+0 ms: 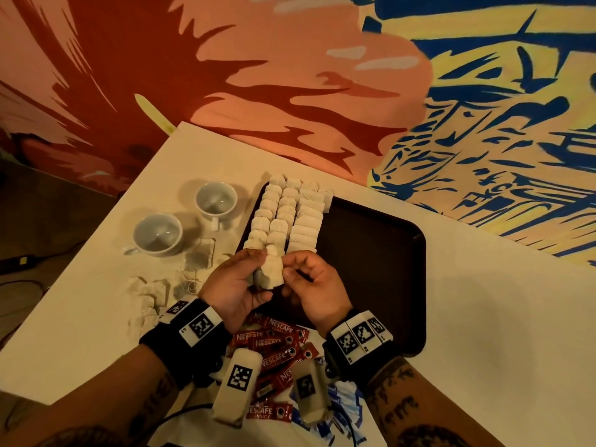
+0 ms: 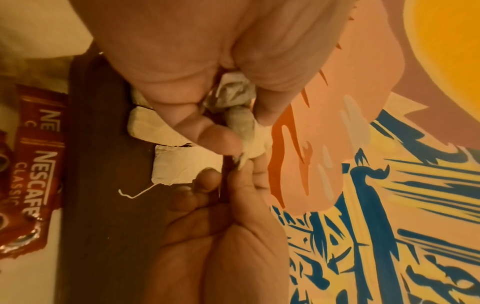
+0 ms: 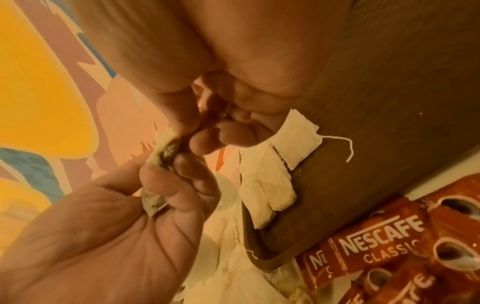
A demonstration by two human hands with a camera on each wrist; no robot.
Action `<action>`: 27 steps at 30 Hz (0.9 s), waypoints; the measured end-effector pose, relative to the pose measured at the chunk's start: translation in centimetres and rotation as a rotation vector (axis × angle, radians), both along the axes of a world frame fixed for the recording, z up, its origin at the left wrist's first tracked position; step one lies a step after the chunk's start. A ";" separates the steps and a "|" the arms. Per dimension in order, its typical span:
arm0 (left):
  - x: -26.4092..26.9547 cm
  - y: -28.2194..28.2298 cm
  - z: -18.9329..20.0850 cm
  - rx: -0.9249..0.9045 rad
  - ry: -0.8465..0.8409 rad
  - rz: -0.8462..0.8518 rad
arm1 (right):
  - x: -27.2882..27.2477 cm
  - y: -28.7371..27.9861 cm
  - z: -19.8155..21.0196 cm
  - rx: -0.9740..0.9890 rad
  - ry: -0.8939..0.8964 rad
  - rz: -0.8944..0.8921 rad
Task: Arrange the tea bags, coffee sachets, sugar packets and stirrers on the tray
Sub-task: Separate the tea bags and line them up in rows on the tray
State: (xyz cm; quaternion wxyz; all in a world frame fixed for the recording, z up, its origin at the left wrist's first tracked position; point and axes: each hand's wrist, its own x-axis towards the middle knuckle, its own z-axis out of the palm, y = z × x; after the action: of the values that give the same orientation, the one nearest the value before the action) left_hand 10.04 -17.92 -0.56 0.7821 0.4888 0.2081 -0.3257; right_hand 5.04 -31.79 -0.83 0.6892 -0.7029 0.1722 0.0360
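A dark brown tray (image 1: 371,253) lies on the white table, with several tea bags (image 1: 290,214) laid in three rows on its left part. My left hand (image 1: 258,272) grips a small stack of tea bags (image 1: 269,274) just above the near end of those rows. My right hand (image 1: 288,273) meets it from the right and pinches the edge of the stack's top bag (image 2: 249,144). The same bag (image 3: 166,148) shows crumpled between both hands' fingertips in the right wrist view. Red Nescafe sachets (image 1: 274,345) and blue sugar packets (image 1: 342,401) lie under my wrists. No stirrers are visible.
Two white cups (image 1: 216,201) (image 1: 158,233) stand left of the tray. Loose tea bags (image 1: 151,295) lie scattered near the table's left edge. The painted wall runs right behind the table. The right part of the tray is bare.
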 end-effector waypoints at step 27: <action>-0.3 0.1 0.8 -0.074 0.038 0.055 | -0.9 0.3 -0.4 -0.255 -0.062 0.036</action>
State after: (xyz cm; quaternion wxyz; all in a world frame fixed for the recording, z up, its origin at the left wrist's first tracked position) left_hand 9.69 -17.83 0.28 0.8042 0.4474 0.2238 -0.3208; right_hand 4.18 -31.52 -1.21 0.5985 -0.7886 0.1413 0.0046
